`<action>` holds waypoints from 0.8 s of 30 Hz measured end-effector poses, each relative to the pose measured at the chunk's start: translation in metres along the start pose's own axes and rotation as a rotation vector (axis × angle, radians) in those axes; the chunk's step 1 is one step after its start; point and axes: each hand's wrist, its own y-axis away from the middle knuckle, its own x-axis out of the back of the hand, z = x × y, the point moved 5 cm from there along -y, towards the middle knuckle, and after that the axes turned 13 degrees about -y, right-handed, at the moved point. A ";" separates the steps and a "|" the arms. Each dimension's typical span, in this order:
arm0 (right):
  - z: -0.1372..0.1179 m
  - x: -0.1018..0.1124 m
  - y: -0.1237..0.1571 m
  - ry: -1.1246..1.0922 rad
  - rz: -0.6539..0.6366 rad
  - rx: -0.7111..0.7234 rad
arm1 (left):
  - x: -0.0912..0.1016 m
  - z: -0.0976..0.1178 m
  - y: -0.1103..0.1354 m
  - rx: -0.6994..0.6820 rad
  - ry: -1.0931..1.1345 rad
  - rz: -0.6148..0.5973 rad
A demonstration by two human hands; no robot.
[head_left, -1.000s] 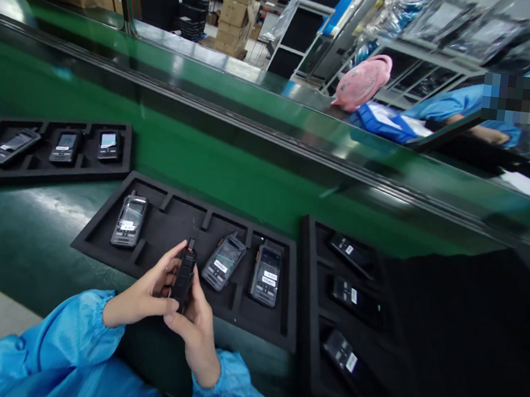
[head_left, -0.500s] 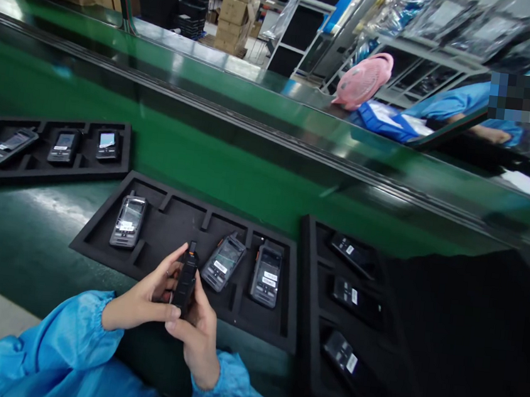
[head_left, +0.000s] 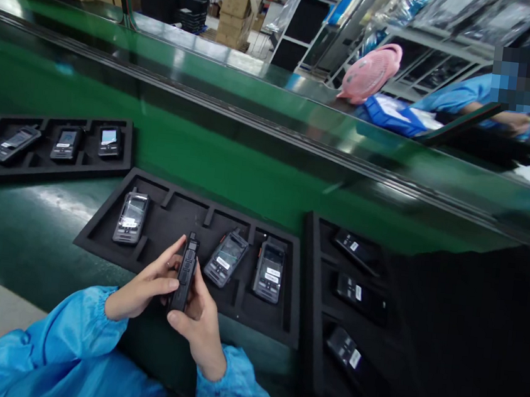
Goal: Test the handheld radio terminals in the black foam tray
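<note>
The left grip point(head_left: 149, 284) and the right grip point(head_left: 202, 324) are both closed around one black handset point(head_left: 184, 275), which they hold between them above the near edge of the middle foam tray point(head_left: 163, 216). The handset is turned edge-on, its narrow side with a row of buttons facing up and its stubby top end pointing away from the wearer. The left thumb lies across the button side; the right thumb sits by the lower end. (Most of the fingers are hidden behind the handset.)

Just right of the grip, in the same tray, lies a slanted handset point(head_left: 226, 259) with a white label, and past it a straighter handset point(head_left: 269, 271) with two labels. Left of the grip, a grey handset point(head_left: 131, 217) lies face up in its compartment.

Farther left and beyond the grip, the left foam tray point(head_left: 59, 172) bears more handsets, the one nearest its right end point(head_left: 109, 141) with a lit screen. Right of the grip, the right foam tray point(head_left: 314, 292) holds three dark handsets. The trays rest on the green bench point(head_left: 30, 218).
</note>
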 end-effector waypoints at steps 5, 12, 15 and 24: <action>-0.013 -0.011 0.000 0.046 0.024 -0.029 | -0.003 -0.008 -0.002 -0.080 0.078 -0.059; -0.021 -0.018 0.002 0.060 0.048 -0.043 | -0.003 -0.015 -0.003 -0.090 0.070 -0.071; -0.019 -0.016 0.002 0.057 0.042 -0.031 | -0.003 -0.016 -0.003 -0.103 0.073 -0.074; -0.010 -0.006 -0.001 0.027 -0.009 -0.021 | 0.000 -0.016 -0.004 -0.147 0.056 -0.066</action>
